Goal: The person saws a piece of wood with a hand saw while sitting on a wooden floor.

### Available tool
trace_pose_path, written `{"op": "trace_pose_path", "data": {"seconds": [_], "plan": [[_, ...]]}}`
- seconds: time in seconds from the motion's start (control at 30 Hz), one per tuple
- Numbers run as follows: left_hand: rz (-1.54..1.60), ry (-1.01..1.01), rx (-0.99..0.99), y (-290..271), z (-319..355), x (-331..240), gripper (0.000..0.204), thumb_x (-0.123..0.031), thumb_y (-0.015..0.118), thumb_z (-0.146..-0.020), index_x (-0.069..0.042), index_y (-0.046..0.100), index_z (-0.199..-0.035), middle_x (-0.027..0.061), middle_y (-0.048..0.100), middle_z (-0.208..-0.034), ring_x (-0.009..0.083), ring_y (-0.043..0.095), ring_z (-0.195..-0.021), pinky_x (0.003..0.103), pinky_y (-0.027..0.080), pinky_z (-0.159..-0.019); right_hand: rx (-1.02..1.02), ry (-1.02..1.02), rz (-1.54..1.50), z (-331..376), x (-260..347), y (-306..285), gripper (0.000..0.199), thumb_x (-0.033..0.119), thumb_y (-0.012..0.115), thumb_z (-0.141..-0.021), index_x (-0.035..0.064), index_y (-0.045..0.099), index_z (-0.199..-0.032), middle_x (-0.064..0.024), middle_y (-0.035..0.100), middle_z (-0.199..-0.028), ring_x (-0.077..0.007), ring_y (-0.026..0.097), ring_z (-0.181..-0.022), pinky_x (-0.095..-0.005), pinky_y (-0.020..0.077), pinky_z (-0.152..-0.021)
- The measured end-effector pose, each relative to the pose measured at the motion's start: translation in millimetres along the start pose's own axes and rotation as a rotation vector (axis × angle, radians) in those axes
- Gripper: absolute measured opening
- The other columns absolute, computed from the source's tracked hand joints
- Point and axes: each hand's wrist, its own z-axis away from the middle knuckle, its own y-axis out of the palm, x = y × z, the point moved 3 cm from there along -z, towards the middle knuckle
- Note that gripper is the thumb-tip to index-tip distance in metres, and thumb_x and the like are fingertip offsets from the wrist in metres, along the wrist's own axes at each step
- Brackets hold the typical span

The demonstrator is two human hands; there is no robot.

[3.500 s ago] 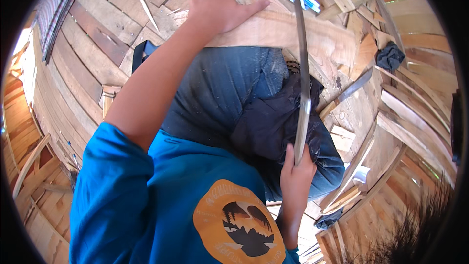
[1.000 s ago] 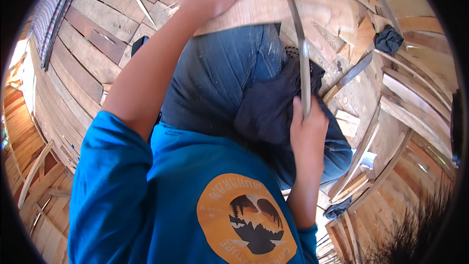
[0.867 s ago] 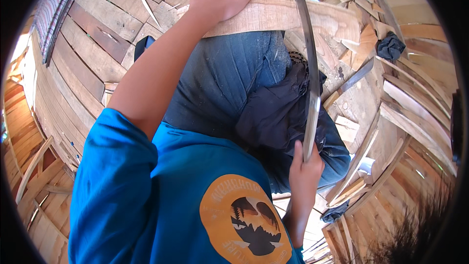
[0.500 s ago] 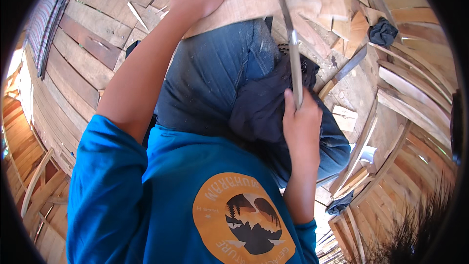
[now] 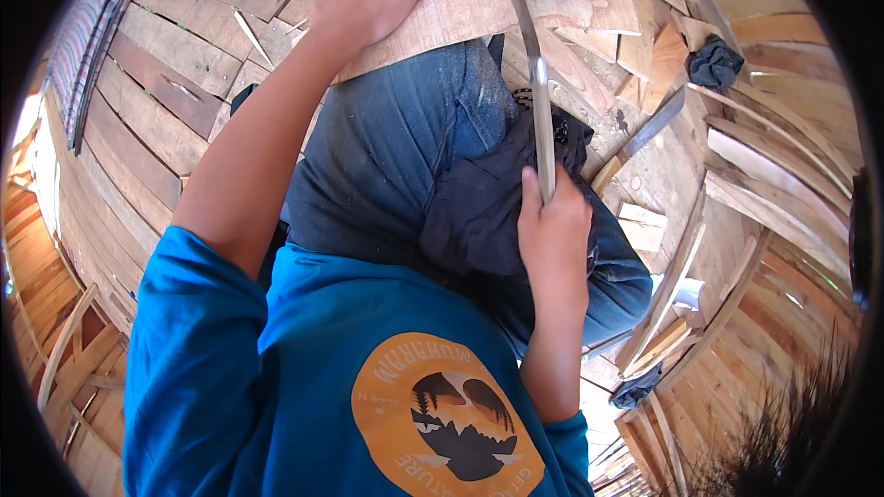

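Observation:
My left hand grips the left part of a long, pale, slightly curved wooden board, its thumb stretched along the upper edge. The board lies across the far side of my bent leg in dark blue jeans. My right hand is closed around the pale handle of a machete. Its narrow blade points away from me and passes over the board's middle, seen nearly edge-on. Whether the blade touches the wood I cannot tell. A dark cloth lies bunched on my lap under the right hand.
Another machete with a brown handle lies on the plank floor to the right. Offcuts and a small wood block are scattered nearby. A dark rag lies by the slatted wall. Striped fabric hangs at the far left.
The board and my left hand have shifted a little to the left. My right hand and the machete have also moved slightly left, the blade still over the board.

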Motion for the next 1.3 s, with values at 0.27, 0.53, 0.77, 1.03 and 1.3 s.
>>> {"op": "trace_pose_path", "data": {"seconds": [0.27,0.53,0.77,1.03,1.3], "plan": [[0.003,-0.133,0.029,-21.4,14.3,-16.0,0.097,-0.077,0.039,-0.085,0.015,0.065,-0.106,0.0369,0.063,-0.109,0.0448,0.061,-0.111,0.048,0.046,-0.098,-0.002,0.042,-0.048,74.5,-25.5,-14.4,0.020,0.019,0.061,-0.096,-0.0005,0.061,-0.091,-0.0250,0.058,-0.063,-0.0460,0.062,-0.064,-0.0477,0.0468,-0.053],[-0.016,-0.109,-0.021,-19.5,10.6,-9.8,0.099,-0.078,0.037,-0.085,0.015,0.066,-0.105,0.0369,0.063,-0.107,0.0453,0.062,-0.109,0.048,0.047,-0.096,0.010,-0.013,0.065,24.7,-16.4,-4.7,0.023,0.021,0.059,-0.096,0.0003,0.060,-0.088,-0.0271,0.060,-0.067,-0.0472,0.062,-0.069,-0.0519,0.0480,-0.058],[0.022,-0.154,-0.057,-19.1,9.4,-10.0,0.099,-0.077,0.040,-0.084,0.016,0.065,-0.104,0.0379,0.063,-0.106,0.0452,0.062,-0.110,0.048,0.047,-0.096,-0.009,-0.113,0.092,-19.7,-1.5,-1.5,0.025,0.024,0.057,-0.097,0.0008,0.060,-0.088,-0.0269,0.064,-0.073,-0.0478,0.063,-0.072,-0.0543,0.0503,-0.064],[-0.022,0.003,0.016,-7.3,-2.7,-0.6,0.109,-0.090,0.031,-0.077,0.007,0.069,-0.109,0.0279,0.068,-0.109,0.0386,0.065,-0.108,0.045,0.047,-0.094,0.026,0.097,-0.059,75.8,-30.4,-12.6,0.020,0.020,0.059,-0.096,0.0012,0.059,-0.089,-0.0253,0.057,-0.062,-0.0458,0.062,-0.064,-0.0494,0.0471,-0.054],[-0.049,-0.118,-0.063,-22.9,17.5,-13.3,0.097,-0.077,0.041,-0.084,0.015,0.066,-0.103,0.0368,0.064,-0.105,0.0447,0.063,-0.106,0.048,0.049,-0.094,-0.023,0.054,-0.103,72.7,-29.0,-1.0,0.025,0.022,0.057,-0.098,-0.0010,0.058,-0.087,-0.0255,0.056,-0.063,-0.0476,0.061,-0.065,-0.0492,0.0457,-0.055]]}}
